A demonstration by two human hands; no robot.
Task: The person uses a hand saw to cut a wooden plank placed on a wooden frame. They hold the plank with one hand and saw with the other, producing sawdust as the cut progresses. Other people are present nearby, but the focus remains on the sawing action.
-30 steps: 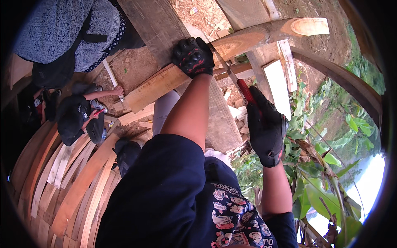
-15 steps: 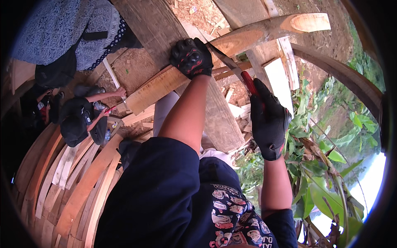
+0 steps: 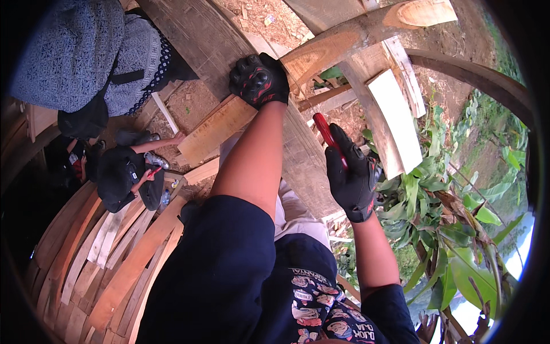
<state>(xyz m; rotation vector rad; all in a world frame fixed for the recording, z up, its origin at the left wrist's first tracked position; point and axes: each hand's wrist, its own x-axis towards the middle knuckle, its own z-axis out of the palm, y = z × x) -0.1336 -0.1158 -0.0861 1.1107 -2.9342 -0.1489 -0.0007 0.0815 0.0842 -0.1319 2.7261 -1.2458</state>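
A long curved plank with a pale cut end lies across a wide grey board. My left hand, in a black glove with red marks, is closed over the plank's middle and presses it down. My right hand, gloved alike, grips the red handle of a handsaw. The saw's thin blade shows almost edge-on and points up toward the plank just right of my left hand. Whether its teeth touch the wood I cannot tell.
At the left a person in a black cap crouches with a red-handled tool. Patterned blue cloth on another person is at the upper left. Stacked curved planks fill the lower left. A pale board and leafy plants are on the right.
My right hand has drawn the saw back, down and slightly left, and its blade now shows nearly edge-on. My left hand stays on the plank. The view has shifted slightly.
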